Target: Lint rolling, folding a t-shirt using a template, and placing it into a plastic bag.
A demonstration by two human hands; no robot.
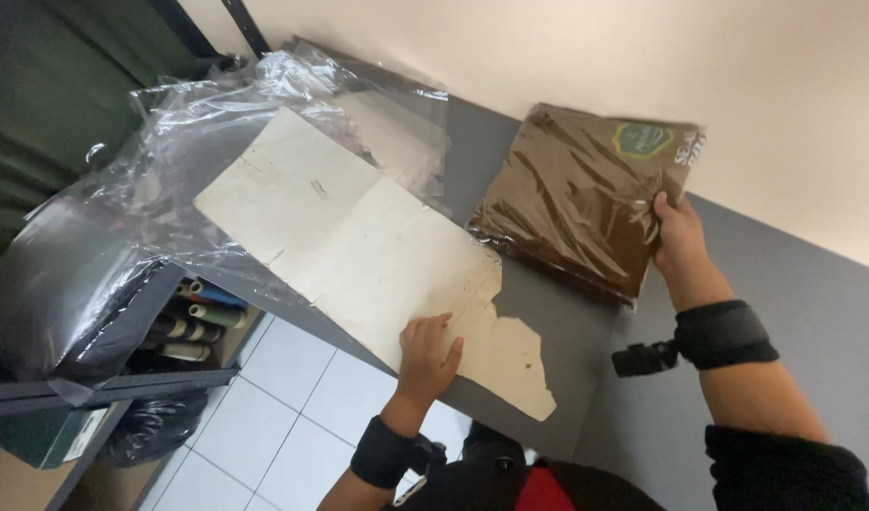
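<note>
Left hand point(428, 352) lies flat, fingers spread, palm down on torn cream cardboard sheet point(359, 248) w/ ragged near-right edge. Right hand point(678, 237) closed round right edge of brown fabric pack in clear wrap point(576, 194), lying far right on grey table point(548, 312) by cream wall. Crumpled clear plastic bags point(217, 123) far left, partly under sheet. Near left: shelf unit point(122, 386) holding rolled items point(193, 322); white tile floor below

Torn cardboard sheet point(377, 255): matt, off-white, rough edges. Brown fabric pack point(581, 194): glossy crinkled plastic wrap. Clear plastic bags point(217, 123): shiny, wrinkled. Grey table point(567, 322): smooth, matt. Floor tiles point(292, 407): glossy white.
</note>
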